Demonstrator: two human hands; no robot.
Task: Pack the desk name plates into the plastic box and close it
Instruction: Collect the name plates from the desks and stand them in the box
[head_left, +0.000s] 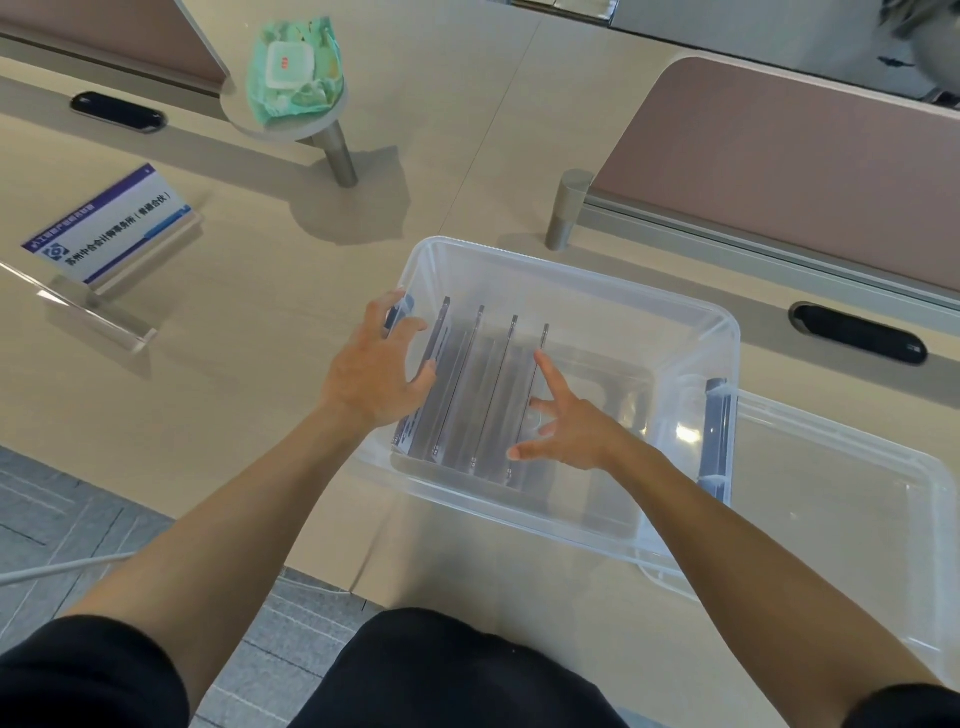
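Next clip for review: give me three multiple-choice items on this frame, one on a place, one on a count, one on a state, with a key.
1. Where is the lid?
A. on the desk right of the box
B. on the box
C. on the floor

2. How many name plates stand in the box?
A. one
B. five
C. nine

3. How are the left hand and right hand?
A. clenched fists
B. open, fingers spread over the plates
C. gripping the lid

Key: 1 A, the lid lies beside the box; 2 B, five upright edges show; 3 B, spread fingers hold nothing.
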